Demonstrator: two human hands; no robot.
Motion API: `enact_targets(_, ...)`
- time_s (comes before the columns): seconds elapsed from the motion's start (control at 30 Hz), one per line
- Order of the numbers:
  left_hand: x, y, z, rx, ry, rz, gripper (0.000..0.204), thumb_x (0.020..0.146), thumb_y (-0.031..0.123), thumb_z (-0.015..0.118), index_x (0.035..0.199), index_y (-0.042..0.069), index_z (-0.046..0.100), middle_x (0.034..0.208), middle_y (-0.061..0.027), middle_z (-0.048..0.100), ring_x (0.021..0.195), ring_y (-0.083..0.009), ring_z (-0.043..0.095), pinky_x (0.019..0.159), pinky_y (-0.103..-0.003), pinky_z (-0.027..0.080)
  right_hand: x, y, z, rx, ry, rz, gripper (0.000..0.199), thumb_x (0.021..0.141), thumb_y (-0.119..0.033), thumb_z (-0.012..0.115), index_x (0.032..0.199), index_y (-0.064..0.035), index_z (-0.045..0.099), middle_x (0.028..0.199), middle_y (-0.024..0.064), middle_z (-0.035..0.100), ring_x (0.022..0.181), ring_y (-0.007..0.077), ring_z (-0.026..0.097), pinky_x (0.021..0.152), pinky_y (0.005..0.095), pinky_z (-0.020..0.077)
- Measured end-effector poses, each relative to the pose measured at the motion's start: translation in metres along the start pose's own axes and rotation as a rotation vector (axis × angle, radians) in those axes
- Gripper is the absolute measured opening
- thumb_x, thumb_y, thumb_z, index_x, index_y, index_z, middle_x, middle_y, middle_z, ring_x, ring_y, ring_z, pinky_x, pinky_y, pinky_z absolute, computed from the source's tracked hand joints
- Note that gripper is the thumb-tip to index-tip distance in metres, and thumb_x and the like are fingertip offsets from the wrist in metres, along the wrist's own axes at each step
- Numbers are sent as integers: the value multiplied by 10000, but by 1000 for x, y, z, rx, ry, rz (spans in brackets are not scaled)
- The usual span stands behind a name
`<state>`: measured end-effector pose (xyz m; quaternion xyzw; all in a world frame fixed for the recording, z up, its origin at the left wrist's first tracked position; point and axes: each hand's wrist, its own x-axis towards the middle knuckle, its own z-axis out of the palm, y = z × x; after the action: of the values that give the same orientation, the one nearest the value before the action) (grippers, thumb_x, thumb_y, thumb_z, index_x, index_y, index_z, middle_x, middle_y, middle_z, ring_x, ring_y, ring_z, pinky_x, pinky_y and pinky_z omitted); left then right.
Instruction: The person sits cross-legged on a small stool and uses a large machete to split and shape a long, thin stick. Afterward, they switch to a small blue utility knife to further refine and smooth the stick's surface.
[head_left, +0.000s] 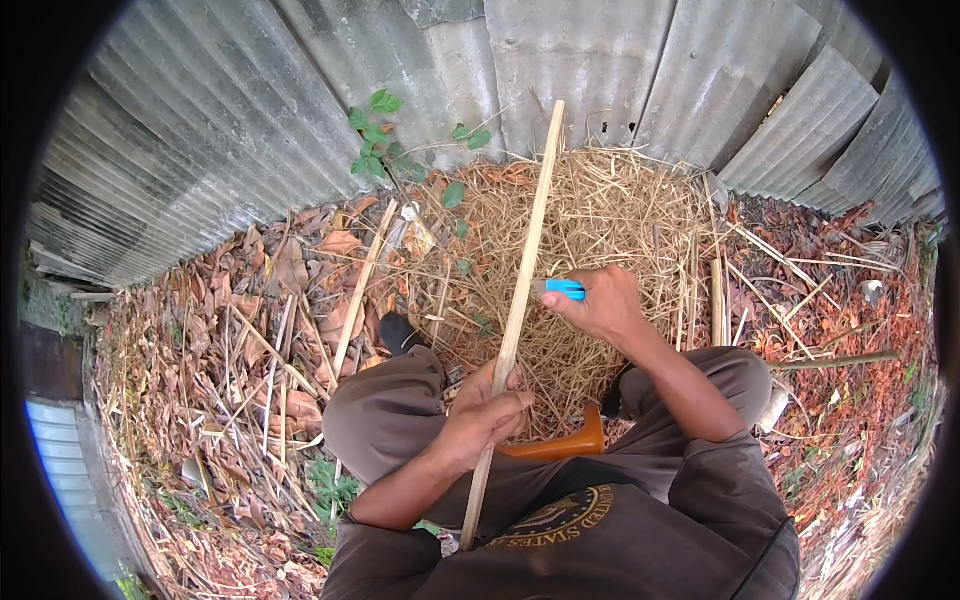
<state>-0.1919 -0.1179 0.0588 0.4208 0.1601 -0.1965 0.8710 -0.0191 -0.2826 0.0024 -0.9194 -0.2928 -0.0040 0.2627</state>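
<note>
Stick (pixel 519 307) slants out over loose straw (pixel 625 215), clasped toward its lower end by the left hand (pixel 481 418); the right hand (pixel 604 303) grips a blue knife (pixel 565 289) right at the stick's side.

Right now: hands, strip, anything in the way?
Left hand gripping pale wooden strip toward its near end. Right hand holding blue utility knife at strip's edge, contact unclear. Dry straw below; nothing visible between knife and strip.

The left grip (pixel 480 418) holds a pale stick (pixel 533 230), the right grip (pixel 606 302) a blue cutter (pixel 566 289).
</note>
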Motion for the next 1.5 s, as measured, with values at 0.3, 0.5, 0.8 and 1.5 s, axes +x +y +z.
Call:
enact_targets(0.3,-12,20,5,-192,-115,21,176,859,-7,499,927,121,400,489,75,296,315,-46,262,457,-245,230,-2,-9,-5,-43,14,5,708,713,-782,545,598,-93,663,418,65,515,382,229,548,421,365,443)
enact_targets(0.5,-5,17,2,-250,-102,10,181,852,-14,516,910,112,400,507,69,305,322,-54,249,422,-244,215,-7,-40,-35,54,155,-306,714,681,-785,583,513,-91,567,400,46,458,390,240,545,448,367,448)
enact_targets(0.8,-2,-1,6,-180,-133,-69,205,840,-5,530,924,118,389,514,65,306,338,-56,256,436,-244,219,11,-11,-32,-23,223,-98,736,697,-794,561,482,-91,543,396,67,471,362,238,516,376,381,396)
enact_targets(1.5,-6,-40,13,-24,-174,-254,211,844,14,554,922,115,386,501,65,323,336,-54,277,460,-244,292,64,159,-84,98,425,723,979,839,-801,203,732,52,672,672,267,616,748,400,644,704,480,481)
